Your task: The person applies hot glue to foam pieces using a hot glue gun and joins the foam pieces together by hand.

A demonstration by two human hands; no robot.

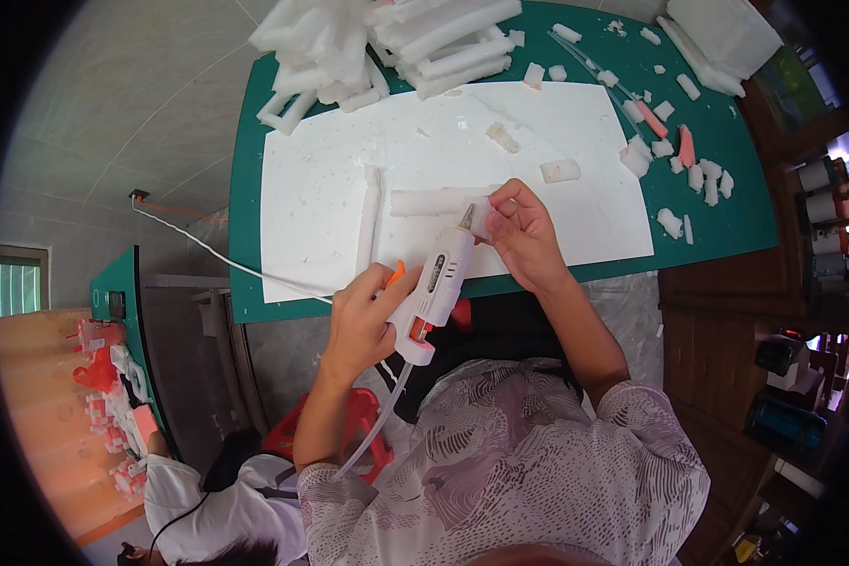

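My left hand (358, 316) is wrapped round the handle of a white hot glue gun (441, 274) with an orange trigger. A long glue stick (373, 436) trails from the gun's back end. Between the fingers of my right hand (526, 236) is a small white foam piece (482, 219), and the gun's metal nozzle meets it or lies right in front of it. Just beyond lies a foam strip (432, 202) on a white sheet (594, 226). A second, narrow strip (369, 222) stands at a right angle to it, on the left.
Foam strips (453, 47) are piled at the far edge of the green table (750, 222). White and pink foam scraps (686, 146) lie scattered on the right. A white cord (226, 259) runs from the wall to the table's left side. Another person (226, 500) sits at the lower left.
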